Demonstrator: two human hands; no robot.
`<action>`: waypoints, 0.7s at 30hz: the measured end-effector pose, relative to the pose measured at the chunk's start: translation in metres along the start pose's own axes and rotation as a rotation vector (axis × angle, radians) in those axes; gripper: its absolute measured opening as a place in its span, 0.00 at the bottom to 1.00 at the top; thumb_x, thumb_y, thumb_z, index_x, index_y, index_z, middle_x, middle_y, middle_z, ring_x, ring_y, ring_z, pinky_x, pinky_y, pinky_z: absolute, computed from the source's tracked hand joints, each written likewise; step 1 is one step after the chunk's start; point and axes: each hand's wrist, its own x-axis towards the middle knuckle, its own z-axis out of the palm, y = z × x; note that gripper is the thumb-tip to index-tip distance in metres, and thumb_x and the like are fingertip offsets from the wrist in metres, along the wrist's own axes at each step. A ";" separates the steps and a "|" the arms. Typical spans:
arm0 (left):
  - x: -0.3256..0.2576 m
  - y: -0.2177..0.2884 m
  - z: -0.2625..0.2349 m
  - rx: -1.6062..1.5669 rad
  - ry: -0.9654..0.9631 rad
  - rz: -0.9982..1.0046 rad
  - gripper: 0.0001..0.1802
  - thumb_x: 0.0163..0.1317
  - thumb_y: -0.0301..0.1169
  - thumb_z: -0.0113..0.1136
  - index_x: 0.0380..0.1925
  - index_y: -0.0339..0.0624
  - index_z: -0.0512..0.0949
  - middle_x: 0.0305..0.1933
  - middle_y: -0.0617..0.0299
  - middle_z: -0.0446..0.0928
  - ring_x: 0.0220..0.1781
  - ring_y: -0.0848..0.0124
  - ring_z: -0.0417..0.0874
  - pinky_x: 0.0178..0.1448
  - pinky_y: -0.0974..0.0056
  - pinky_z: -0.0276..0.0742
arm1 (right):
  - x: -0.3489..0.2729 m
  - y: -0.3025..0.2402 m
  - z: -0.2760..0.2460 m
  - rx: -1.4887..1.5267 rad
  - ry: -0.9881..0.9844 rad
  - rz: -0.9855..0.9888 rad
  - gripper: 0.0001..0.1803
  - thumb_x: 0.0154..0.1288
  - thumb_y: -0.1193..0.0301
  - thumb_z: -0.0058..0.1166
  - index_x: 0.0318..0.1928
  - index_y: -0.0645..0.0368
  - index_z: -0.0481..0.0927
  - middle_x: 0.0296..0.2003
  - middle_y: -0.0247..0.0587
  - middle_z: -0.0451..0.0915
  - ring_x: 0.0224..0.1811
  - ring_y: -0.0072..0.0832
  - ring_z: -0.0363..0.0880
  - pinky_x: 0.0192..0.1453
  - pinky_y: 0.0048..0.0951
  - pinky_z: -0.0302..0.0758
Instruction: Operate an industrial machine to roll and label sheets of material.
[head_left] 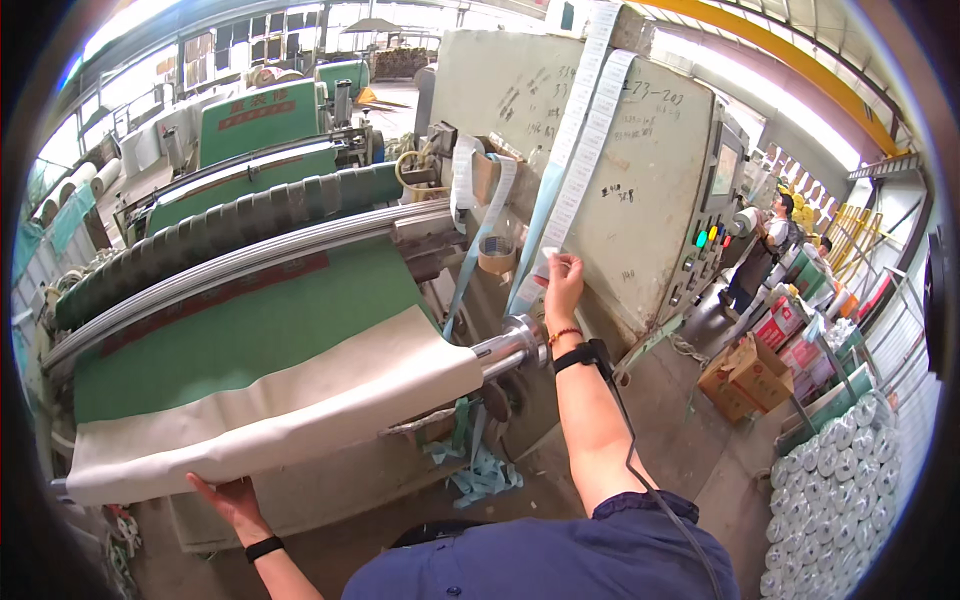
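A roll of cream-beige sheet material (290, 400) lies on a metal shaft (508, 346) at the front of a machine, its loose sheet reaching up over a green surface (250, 345). At the roll's lower left, my left hand (232, 505) rests against its underside with the thumb spread out, the fingers partly hidden. My right hand (563, 280), raised beyond the shaft's right end, pinches a small white label (543, 268). Long strips of printed white labels (583, 150) on pale blue backing hang down just behind that hand.
A roll of brown tape (496, 255) hangs beside the strips. Behind stands a large grey cabinet (600, 190) with a screen and coloured buttons. To the right are cardboard boxes (745, 378), stacked plastic-wrapped rolls (835, 490) and a person (770, 240) farther off. Blue backing scraps (485, 480) litter the floor.
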 end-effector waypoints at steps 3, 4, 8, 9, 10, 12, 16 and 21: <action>-0.008 0.013 0.001 0.052 0.130 -0.008 0.50 0.64 0.70 0.70 0.74 0.48 0.70 0.75 0.56 0.74 0.76 0.55 0.72 0.82 0.44 0.65 | -0.005 0.008 -0.005 -0.218 -0.033 0.150 0.29 0.87 0.47 0.41 0.65 0.60 0.77 0.49 0.42 0.81 0.49 0.30 0.84 0.40 0.38 0.90; -0.018 0.011 0.012 0.021 0.249 0.008 0.48 0.64 0.69 0.70 0.71 0.48 0.72 0.71 0.56 0.75 0.72 0.55 0.75 0.79 0.45 0.69 | 0.002 0.015 -0.023 -0.299 -0.088 0.041 0.33 0.87 0.45 0.40 0.73 0.59 0.72 0.62 0.47 0.75 0.61 0.37 0.79 0.48 0.41 0.89; -0.069 0.017 0.068 -0.188 0.245 -0.042 0.38 0.68 0.61 0.69 0.67 0.48 0.73 0.66 0.54 0.77 0.62 0.57 0.80 0.73 0.49 0.75 | -0.007 0.045 -0.077 -0.583 -0.049 -0.315 0.41 0.87 0.43 0.38 0.84 0.61 0.61 0.84 0.51 0.58 0.83 0.46 0.64 0.78 0.49 0.73; -0.082 0.021 0.084 -0.149 0.227 -0.031 0.35 0.71 0.57 0.67 0.68 0.48 0.72 0.67 0.54 0.77 0.62 0.57 0.79 0.74 0.51 0.74 | -0.024 0.040 -0.076 -0.569 -0.068 -0.276 0.39 0.88 0.45 0.38 0.84 0.62 0.61 0.85 0.53 0.54 0.83 0.47 0.63 0.83 0.46 0.67; -0.091 0.020 0.088 0.030 0.210 0.080 0.34 0.73 0.55 0.65 0.69 0.47 0.71 0.69 0.54 0.75 0.67 0.58 0.77 0.76 0.51 0.72 | -0.053 0.023 -0.055 -0.433 -0.056 -0.171 0.38 0.89 0.47 0.37 0.83 0.64 0.62 0.84 0.53 0.56 0.82 0.46 0.64 0.83 0.43 0.67; -0.100 0.006 0.097 0.211 0.212 0.181 0.34 0.75 0.52 0.64 0.71 0.45 0.70 0.72 0.54 0.74 0.71 0.59 0.75 0.79 0.51 0.70 | -0.108 -0.019 -0.024 -0.224 -0.212 -0.033 0.37 0.89 0.48 0.37 0.80 0.67 0.65 0.80 0.52 0.65 0.80 0.42 0.67 0.81 0.40 0.67; -0.128 -0.007 0.130 1.380 -0.245 0.712 0.31 0.72 0.39 0.68 0.73 0.46 0.75 0.76 0.51 0.74 0.82 0.56 0.68 0.88 0.47 0.54 | -0.256 -0.125 0.047 -0.155 -0.937 -0.236 0.33 0.86 0.48 0.44 0.72 0.61 0.78 0.73 0.52 0.75 0.77 0.46 0.72 0.80 0.46 0.68; -0.151 0.005 0.185 1.853 -0.906 0.773 0.27 0.68 0.38 0.70 0.67 0.58 0.82 0.74 0.55 0.76 0.83 0.52 0.69 0.88 0.39 0.52 | -0.330 -0.193 0.074 -0.019 -1.457 -0.750 0.37 0.79 0.36 0.46 0.71 0.49 0.84 0.76 0.46 0.73 0.80 0.47 0.69 0.84 0.53 0.63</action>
